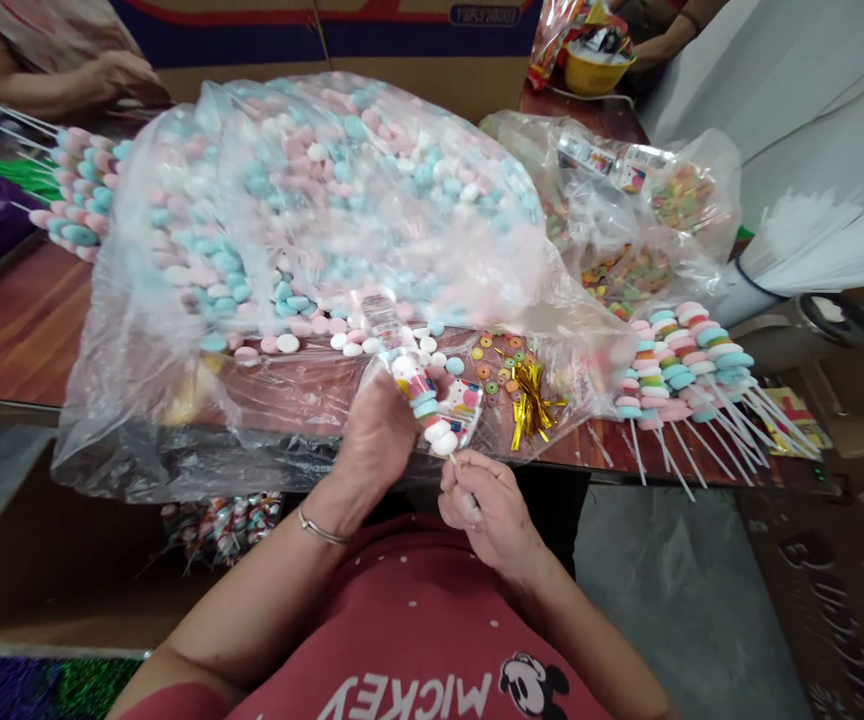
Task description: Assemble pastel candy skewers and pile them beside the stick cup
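Observation:
My right hand (492, 510) is closed, pinching the thin white stick of a marshmallow skewer (441, 437). White and blue marshmallows show at the skewer's lower end. A clear printed plastic wrapper (413, 380) with coloured pictures surrounds its upper part. My left hand (381, 425) holds the wrapper from the left side; its fingertips are partly hidden behind it. Just beyond lie loose marshmallows (288, 343). Gold twist ties (529, 405) lie in a small pile to the right, beside small coloured gummy rings (486, 372).
A large clear bag of marshmallows (342, 190) covers the table's middle. Finished-looking skewers (679, 365) lie at right, near a container of white sticks (822, 245). More skewers (83, 190) are at left. A cardboard box (49, 590) holds wrapped sweets below. Other people's hands (121, 80) show behind.

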`<state>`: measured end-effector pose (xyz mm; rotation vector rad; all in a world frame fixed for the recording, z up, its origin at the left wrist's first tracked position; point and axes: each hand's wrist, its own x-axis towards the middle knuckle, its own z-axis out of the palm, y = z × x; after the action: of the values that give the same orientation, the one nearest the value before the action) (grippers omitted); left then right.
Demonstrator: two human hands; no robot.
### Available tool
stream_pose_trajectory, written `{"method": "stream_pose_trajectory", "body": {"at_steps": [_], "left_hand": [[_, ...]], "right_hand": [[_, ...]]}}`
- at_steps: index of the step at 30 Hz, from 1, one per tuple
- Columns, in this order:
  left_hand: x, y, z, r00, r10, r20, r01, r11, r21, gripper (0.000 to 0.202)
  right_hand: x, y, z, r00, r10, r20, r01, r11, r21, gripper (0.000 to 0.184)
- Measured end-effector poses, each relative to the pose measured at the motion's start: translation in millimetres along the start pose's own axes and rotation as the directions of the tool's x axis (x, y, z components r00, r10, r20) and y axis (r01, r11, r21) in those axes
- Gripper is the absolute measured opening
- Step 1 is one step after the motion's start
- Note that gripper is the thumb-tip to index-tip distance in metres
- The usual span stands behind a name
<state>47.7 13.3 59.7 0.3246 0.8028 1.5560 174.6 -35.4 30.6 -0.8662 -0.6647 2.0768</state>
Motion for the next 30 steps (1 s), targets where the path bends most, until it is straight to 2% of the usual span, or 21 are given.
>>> {"method": "stream_pose_trajectory", "body": {"at_steps": [3, 6, 8, 10, 12, 13, 14, 16, 18, 19, 20, 21, 22, 24, 26, 28, 30], "left_hand": [[15, 16, -3.8, 1.0, 0.001, 0.001, -0.001, 1.0, -0.019, 0.064], [19, 22, -1.5, 0.998, -0.035, -0.044, 0.034, 0.999, -0.033, 0.052], [17, 21, 1.4, 0.999, -0.042, -0.032, 0.04, 0.998, -0.048, 0.043], [15, 19, 3.6, 1.0, -0.02, 0.012, 0.02, 0.998, -0.054, 0.038], [13, 15, 4.8, 0.999, -0.001, 0.053, 0.003, 0.999, -0.04, 0.037], [12, 12, 5.2, 0.998, 0.004, 0.068, -0.002, 1.0, -0.029, 0.038], [11, 8, 5.6, 0.997, 0.005, 0.083, -0.004, 1.0, -0.016, 0.039], [7, -1, 6.6, 0.994, -0.002, 0.107, 0.002, 1.0, 0.006, 0.042], [-1, -14, 7.2, 0.992, -0.028, 0.119, 0.025, 0.999, 0.031, 0.041], [-6, -21, 7.1, 0.991, -0.054, 0.122, 0.049, 0.998, 0.046, 0.04], [-11, -27, 6.6, 0.989, -0.083, 0.125, 0.076, 0.995, 0.061, 0.038], [-16, -31, 5.7, 0.985, -0.114, 0.132, 0.104, 0.992, 0.077, 0.037], [-20, -34, 4.5, 0.979, -0.143, 0.143, 0.131, 0.987, 0.095, 0.037], [-23, -32, 1.4, 0.972, -0.177, 0.151, 0.161, 0.98, 0.116, 0.043], [-20, -21, -1.1, 0.982, -0.142, 0.126, 0.129, 0.986, 0.11, 0.053], [-12, -6, -1.6, 0.996, -0.047, 0.072, 0.04, 0.996, 0.085, 0.058], [-4, 6, 0.4, 0.999, 0.026, 0.026, -0.028, 0.997, 0.074, 0.06]], "right_hand": [[-2, -4, -2, 0.994, 0.078, 0.077, -0.081, 0.996, 0.04, 0.019], [0, -3, -3, 0.99, 0.105, 0.095, -0.109, 0.993, 0.041, 0.021], [1, 0, -4, 0.991, 0.102, 0.086, -0.104, 0.994, 0.019, 0.02], [2, 3, -6, 0.997, 0.068, 0.041, -0.065, 0.996, -0.064, 0.02], [0, 4, -8, 0.999, -0.027, -0.031, 0.017, 0.963, -0.268, 0.021], [-1, 5, -8, 0.992, -0.112, -0.054, 0.08, 0.906, -0.416, 0.021], [-2, 4, -9, 0.973, -0.223, -0.055, 0.151, 0.804, -0.575, 0.021], [-3, 3, -9, 0.893, -0.449, 0.023, 0.268, 0.491, -0.829, 0.022], [-2, 3, -9, 0.784, -0.606, 0.137, 0.312, 0.192, -0.931, 0.022], [-2, 3, -9, 0.745, -0.644, 0.175, 0.314, 0.106, -0.944, 0.023], [-1, 3, -9, 0.729, -0.658, 0.189, 0.314, 0.076, -0.946, 0.023], [-1, 3, -10, 0.738, -0.65, 0.179, 0.317, 0.102, -0.943, 0.023], [-1, 2, -10, 0.768, -0.623, 0.147, 0.321, 0.177, -0.93, 0.024], [-3, 0, -12, 0.861, -0.506, 0.054, 0.299, 0.417, -0.859, 0.026], [-6, -4, -13, 0.934, -0.358, -0.011, 0.235, 0.637, -0.734, 0.027], [-8, -6, -12, 0.969, -0.248, -0.018, 0.181, 0.752, -0.634, 0.027], [-8, -6, -10, 0.983, -0.186, 0.006, 0.153, 0.789, -0.595, 0.026]]}}
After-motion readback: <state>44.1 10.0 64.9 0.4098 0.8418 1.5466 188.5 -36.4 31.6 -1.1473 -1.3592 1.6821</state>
